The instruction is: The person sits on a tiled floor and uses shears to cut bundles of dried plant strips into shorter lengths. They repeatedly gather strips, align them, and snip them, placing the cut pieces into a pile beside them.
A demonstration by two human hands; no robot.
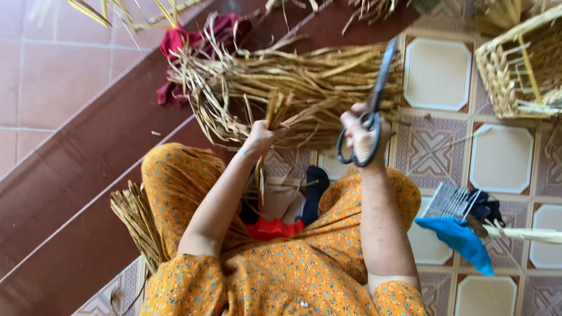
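My left hand is closed around a thin bunch of dried straw strands held upright. My right hand grips a pair of dark metal scissors by the handles, blades shut and pointing up and away. Just beyond both hands lies a large bundle of dried straw across the floor. My lap is covered by an orange flowered dress.
A woven straw basket stands at the upper right on patterned floor tiles. A blue cloth and a comb-like metal tool lie at the right. More straw lies at my left side beside brown steps. Red cloth sits behind the bundle.
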